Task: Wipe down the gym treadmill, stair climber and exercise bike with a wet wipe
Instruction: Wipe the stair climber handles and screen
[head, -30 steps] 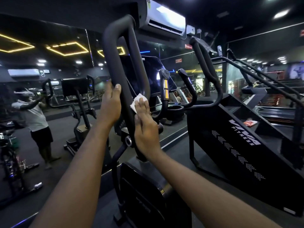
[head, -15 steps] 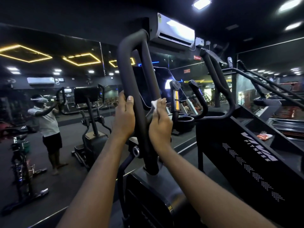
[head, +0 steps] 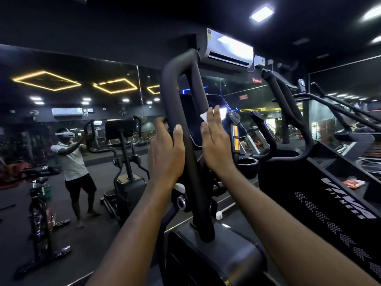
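Note:
A tall black looped handlebar [head: 181, 112] of an exercise machine rises in front of me. My left hand [head: 167, 149] grips its left side, thumb on the front of the bar. My right hand [head: 216, 141] lies with straight fingers against the right side of the bar and the edge of the dark console screen [head: 206, 120]. Under its fingertips it presses a white wet wipe [head: 204, 116], of which only a corner shows. The black stair climber [head: 321, 190] marked "VIVA FITNESS" stands close on the right.
A wall mirror ahead reflects a person in a white shirt [head: 72, 159] and this machine. A spin bike [head: 41, 195] stands at the left. A white air conditioner [head: 228, 50] hangs above. A small orange packet [head: 353, 182] lies on a stair climber step.
Both hands have slid upward along the handlebar. The right hand with the wipe has moved from the lower bar up to the edge of the console screen. The view has tilted up.

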### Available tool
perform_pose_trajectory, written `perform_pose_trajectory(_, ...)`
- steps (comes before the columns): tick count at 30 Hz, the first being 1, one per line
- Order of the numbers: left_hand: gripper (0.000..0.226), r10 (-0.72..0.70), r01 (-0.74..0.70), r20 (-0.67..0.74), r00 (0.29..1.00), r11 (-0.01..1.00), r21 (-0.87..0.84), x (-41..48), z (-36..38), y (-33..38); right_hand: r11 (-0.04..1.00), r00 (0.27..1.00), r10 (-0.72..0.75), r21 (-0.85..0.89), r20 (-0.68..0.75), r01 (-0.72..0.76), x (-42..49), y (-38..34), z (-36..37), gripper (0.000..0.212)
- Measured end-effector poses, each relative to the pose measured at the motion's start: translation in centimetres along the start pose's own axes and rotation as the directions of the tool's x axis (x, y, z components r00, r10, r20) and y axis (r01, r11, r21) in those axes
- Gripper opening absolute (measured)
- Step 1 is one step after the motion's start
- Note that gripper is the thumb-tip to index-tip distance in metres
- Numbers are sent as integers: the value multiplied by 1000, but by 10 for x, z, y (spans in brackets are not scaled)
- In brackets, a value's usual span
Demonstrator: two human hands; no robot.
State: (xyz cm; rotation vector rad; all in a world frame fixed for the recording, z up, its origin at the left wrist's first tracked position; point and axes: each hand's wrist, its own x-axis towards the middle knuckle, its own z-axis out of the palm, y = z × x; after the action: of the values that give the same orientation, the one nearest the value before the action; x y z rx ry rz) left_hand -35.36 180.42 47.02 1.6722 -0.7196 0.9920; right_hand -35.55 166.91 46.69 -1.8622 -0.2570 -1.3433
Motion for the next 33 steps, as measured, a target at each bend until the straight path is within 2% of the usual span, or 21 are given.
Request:
perform_pose_trajectory(2, 39, 22, -20, -41, 999, 999, 50, 14, 1, 8, 999, 999, -34, -33, 39, 36, 3, 2, -1, 56)
perform_pose_trajectory(6, 60, 12, -3, -56, 998, 986, 169, 39, 8, 15, 965, 973, -193, -153, 126, 211, -39, 19, 0, 62)
perform_pose_trajectory(10, 66, -14, 39, -108, 994, 971, 235, 41, 23, 18, 973, 962, -179, -110, 205, 205, 3, 17, -6, 61)
perform_pose_trajectory(14, 65, -18, 45, -146, 989, 982, 181, 39, 29, 18, 981, 943, -172, -33, 285, 189, 57, 8, -14, 60)
perform_pose_trajectory(18, 62, -18, 48, -151, 988, 979, 198, 38, 29, 19, 950, 932, -295, -44, 211, 311, 11, 28, -11, 59)
perform_pose_trajectory(20, 62, -19, 52, -160, 987, 977, 204, 37, 31, 20, 947, 931, -314, -12, 186, 322, -4, 41, -9, 58)
perform_pose_trajectory(27, 60, -21, 49, -151, 988, 982, 181, 36, 31, 20, 965, 924, -258, 36, 282, 258, 93, 11, -7, 62)
perform_pose_trajectory(33, 62, 9, 28, -175, 985, 978, 207, 34, 33, 14, 922, 923, -347, -119, 165, 368, 44, 31, 7, 64)
